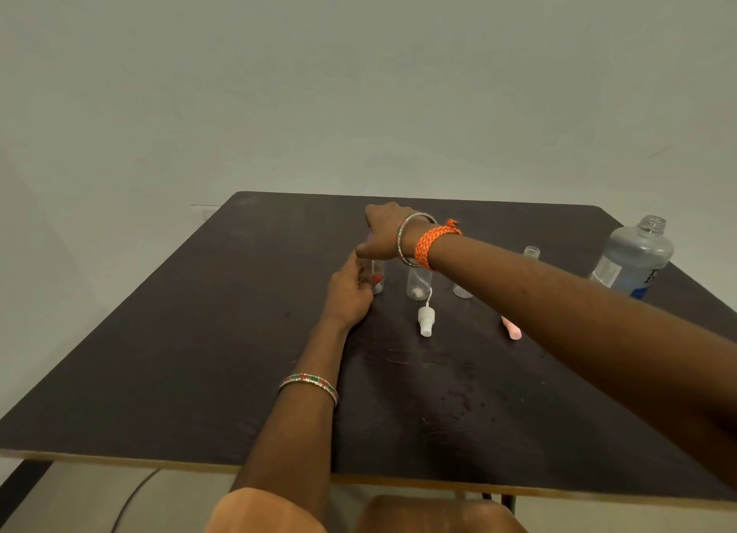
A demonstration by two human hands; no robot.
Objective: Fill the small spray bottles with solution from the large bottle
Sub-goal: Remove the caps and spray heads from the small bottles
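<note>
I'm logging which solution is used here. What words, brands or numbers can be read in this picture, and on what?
Large bottle, white side label: fine print, too small and blurred to read.
Large bottle, front label: a few dark letters over a blue patch at its right edge, cut off and blurred; no word can be made out.
Small spray bottles, loose spray heads, table: no text visible.

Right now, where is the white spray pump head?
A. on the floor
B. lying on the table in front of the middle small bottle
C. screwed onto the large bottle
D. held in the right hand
B: the white spray pump head lies on its side on the table, just in front of the middle small bottle, with neither hand on it.
</note>
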